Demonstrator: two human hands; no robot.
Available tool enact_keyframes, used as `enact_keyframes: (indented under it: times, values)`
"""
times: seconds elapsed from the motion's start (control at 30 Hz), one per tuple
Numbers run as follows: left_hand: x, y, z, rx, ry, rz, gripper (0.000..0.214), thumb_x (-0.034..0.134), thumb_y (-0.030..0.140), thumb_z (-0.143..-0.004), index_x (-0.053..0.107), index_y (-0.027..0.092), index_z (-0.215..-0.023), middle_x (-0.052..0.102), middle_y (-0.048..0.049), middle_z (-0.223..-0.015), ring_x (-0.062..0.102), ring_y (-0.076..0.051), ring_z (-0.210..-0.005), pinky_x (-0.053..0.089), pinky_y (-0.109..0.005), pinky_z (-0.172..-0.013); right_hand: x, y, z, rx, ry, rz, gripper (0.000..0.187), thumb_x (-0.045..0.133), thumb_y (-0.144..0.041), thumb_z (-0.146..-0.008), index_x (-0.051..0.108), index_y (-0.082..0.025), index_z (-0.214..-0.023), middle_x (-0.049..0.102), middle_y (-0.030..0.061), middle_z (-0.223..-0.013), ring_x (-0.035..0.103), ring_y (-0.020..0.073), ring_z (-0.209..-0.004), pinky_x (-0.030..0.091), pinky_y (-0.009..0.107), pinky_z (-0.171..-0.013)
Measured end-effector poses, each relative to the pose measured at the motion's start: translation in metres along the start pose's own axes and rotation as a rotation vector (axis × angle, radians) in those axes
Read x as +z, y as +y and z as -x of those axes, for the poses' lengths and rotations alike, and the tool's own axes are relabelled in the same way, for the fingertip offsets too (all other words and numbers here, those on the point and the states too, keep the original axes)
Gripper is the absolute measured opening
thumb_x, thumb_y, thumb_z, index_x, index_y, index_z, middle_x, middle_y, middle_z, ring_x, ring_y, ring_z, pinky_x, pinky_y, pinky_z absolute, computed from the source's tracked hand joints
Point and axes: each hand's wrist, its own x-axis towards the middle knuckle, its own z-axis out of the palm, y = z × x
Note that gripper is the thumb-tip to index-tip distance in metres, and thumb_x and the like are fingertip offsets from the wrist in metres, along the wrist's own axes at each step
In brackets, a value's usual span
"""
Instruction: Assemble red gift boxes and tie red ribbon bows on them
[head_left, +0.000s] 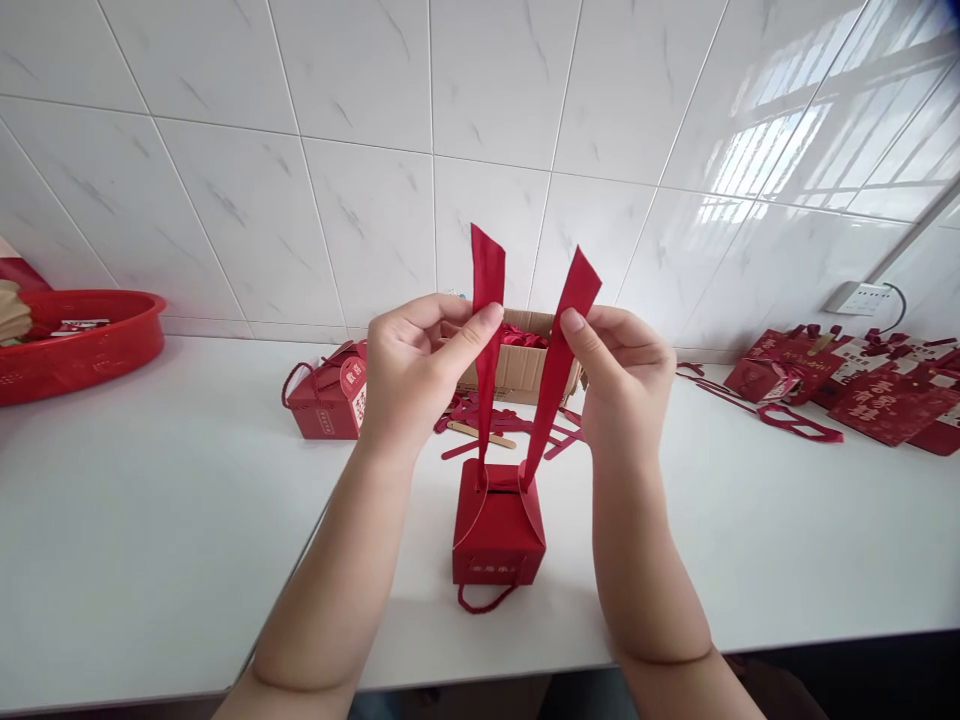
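Note:
A small red gift box (499, 540) stands on the white table in front of me, its rope handle hanging at the near side. A red ribbon (551, 390) runs through the top of the box, and its two ends rise in a V. My left hand (424, 365) pinches the left end between thumb and fingers. The right end is pinched the same way by my right hand (622, 365). Both cut tips stick up above my thumbs, and the ribbon looks fairly taut down to the box.
Behind my hands is a cardboard box (517, 372) with red ribbon inside; sticks and ribbon pieces (495, 420) lie before it. Another red gift box (326, 405) stands left, a red basin (90, 345) farther left. Several red bags (885, 405) lie right, below a power socket (862, 298).

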Motion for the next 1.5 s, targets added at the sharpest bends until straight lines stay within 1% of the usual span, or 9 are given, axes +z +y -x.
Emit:
enact_keyframes:
  times: [0.23, 0.43, 0.6, 0.77, 1.0, 1.2, 1.33, 1.4, 1.5]
  values:
    - [-0.002, -0.006, -0.003, -0.009, -0.016, -0.01, 0.025, 0.079, 0.042, -0.07, 0.069, 0.019, -0.066, 0.066, -0.003, -0.065, 0.063, -0.017, -0.065, 0.04, -0.026, -0.047, 0.004, 0.008, -0.003, 0.086, -0.014, -0.019, 0.008, 0.074, -0.032, -0.076, 0.071, -0.025, -0.079, 0.074, -0.002, -0.08, 0.07, 0.0153, -0.079, 0.058, 0.032, -0.076]
    - [-0.004, -0.006, -0.005, -0.012, -0.008, 0.024, 0.021, 0.083, 0.037, -0.066, 0.072, 0.02, -0.075, 0.069, -0.0038, -0.072, 0.064, -0.017, -0.069, 0.046, -0.027, -0.054, 0.002, 0.01, -0.004, 0.082, -0.039, -0.037, 0.008, 0.073, -0.032, -0.078, 0.071, -0.026, -0.081, 0.073, -0.0025, -0.08, 0.07, 0.0145, -0.079, 0.058, 0.031, -0.076]
    - [-0.003, -0.007, -0.006, -0.054, -0.034, 0.018, 0.021, 0.082, 0.037, -0.067, 0.072, 0.019, -0.071, 0.066, -0.0023, -0.066, 0.06, -0.014, -0.063, 0.043, -0.026, -0.053, -0.001, 0.012, -0.006, 0.08, -0.04, -0.001, 0.01, 0.074, -0.034, -0.077, 0.07, -0.025, -0.081, 0.073, -0.0019, -0.081, 0.07, 0.0152, -0.081, 0.057, 0.032, -0.078]
    - [-0.005, -0.009, -0.007, -0.047, -0.032, 0.018, 0.021, 0.082, 0.036, -0.068, 0.071, 0.019, -0.07, 0.064, -0.0008, -0.062, 0.058, -0.012, -0.059, 0.04, -0.026, -0.049, -0.006, 0.014, -0.008, 0.112, -0.07, -0.017, 0.01, 0.073, -0.033, -0.077, 0.071, -0.024, -0.08, 0.073, -0.0013, -0.081, 0.07, 0.0155, -0.081, 0.057, 0.032, -0.078]
    - [-0.004, -0.003, -0.004, 0.014, 0.001, 0.096, 0.024, 0.083, 0.039, -0.066, 0.068, 0.021, -0.067, 0.062, -0.0002, -0.06, 0.065, -0.018, -0.064, 0.047, -0.028, -0.051, -0.009, 0.012, -0.008, 0.124, -0.107, -0.008, 0.007, 0.073, -0.031, -0.078, 0.071, -0.024, -0.079, 0.071, -0.0022, -0.077, 0.068, 0.0137, -0.078, 0.056, 0.029, -0.074]
    - [-0.003, -0.006, -0.003, 0.022, -0.09, 0.067, 0.019, 0.083, 0.037, -0.066, 0.073, 0.023, -0.071, 0.07, -0.0027, -0.078, 0.068, -0.02, -0.081, 0.055, -0.031, -0.062, -0.001, 0.008, -0.002, 0.115, -0.15, 0.01, 0.01, 0.07, -0.034, -0.08, 0.071, -0.024, -0.078, 0.072, -0.0014, -0.08, 0.068, 0.0144, -0.077, 0.056, 0.03, -0.071]
    - [0.0, -0.007, -0.002, 0.013, -0.223, 0.14, 0.011, 0.082, 0.032, -0.068, 0.076, 0.024, -0.073, 0.073, -0.0031, -0.092, 0.069, -0.02, -0.089, 0.058, -0.031, -0.07, 0.003, 0.007, 0.001, 0.087, -0.175, 0.036, 0.009, 0.07, -0.032, -0.081, 0.074, -0.023, -0.081, 0.072, 0.0002, -0.086, 0.067, 0.0158, -0.081, 0.055, 0.031, -0.073]
    - [0.001, -0.007, -0.002, 0.003, -0.282, 0.158, 0.008, 0.081, 0.029, -0.07, 0.077, 0.024, -0.074, 0.073, -0.0032, -0.096, 0.069, -0.021, -0.092, 0.058, -0.032, -0.073, 0.004, 0.006, 0.003, 0.063, -0.175, 0.044, 0.009, 0.069, -0.031, -0.082, 0.074, -0.024, -0.082, 0.071, 0.0007, -0.088, 0.066, 0.0169, -0.086, 0.055, 0.032, -0.076]
    - [0.001, -0.009, -0.001, 0.014, -0.317, 0.155, 0.006, 0.08, 0.028, -0.071, 0.078, 0.025, -0.076, 0.074, -0.0022, -0.097, 0.07, -0.022, -0.093, 0.059, -0.034, -0.076, 0.004, 0.006, 0.003, 0.02, -0.15, 0.051, 0.01, 0.067, -0.031, -0.083, 0.074, -0.024, -0.081, 0.069, 0.0014, -0.091, 0.066, 0.0176, -0.089, 0.055, 0.034, -0.079]
